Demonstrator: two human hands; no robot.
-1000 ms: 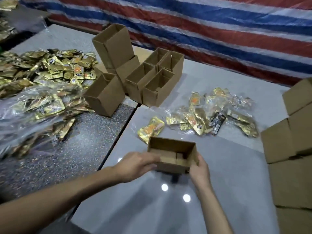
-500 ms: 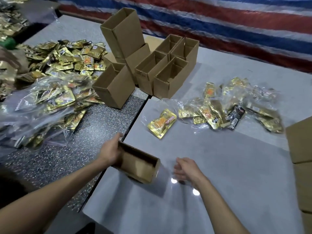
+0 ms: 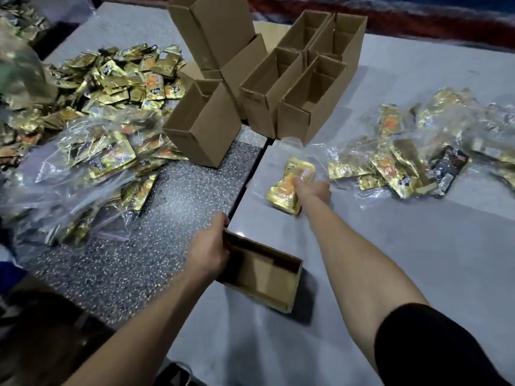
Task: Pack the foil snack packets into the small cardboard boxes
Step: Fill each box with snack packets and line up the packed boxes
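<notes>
Head view looks down on 2 bare forearms over 2 adjoining tabletops, a dark speckled one (image 3: pixel 156 218) on the left and a pale grey one (image 3: pixel 418 246) on the right. The left hand (image 3: pixel 210 250) grips the left end of a small cardboard box (image 3: pixel 267 274), thumb over the rim. This box sits open side up on the grey top, close to the seam between the tables, and nothing shows inside it.

The right hand (image 3: pixel 313 188) is stretched forward and lies on a gold foil packet (image 3: pixel 287 188) with an orange picture, which rests flat on the grey top beyond the box. 1 fingertip (image 3: pixel 306 172) presses on the packet's far part. Motion blur hides whether the fingers have closed round it, so that grasp cannot be told. A black sleeve (image 3: pixel 446 346) covers the right upper arm.

Further back, 4 open boxes (image 3: pixel 309 90) stand packed together, with 1 more box (image 3: pixel 204 129) just to their left on the speckled top. A loose heap of gold packets (image 3: pixel 119 76) lies at the far left, with a clear plastic bag (image 3: pixel 80 168) of packets in front of it. Another clear bag (image 3: pixel 404 165) with packets lies to the right of the reaching hand.
</notes>
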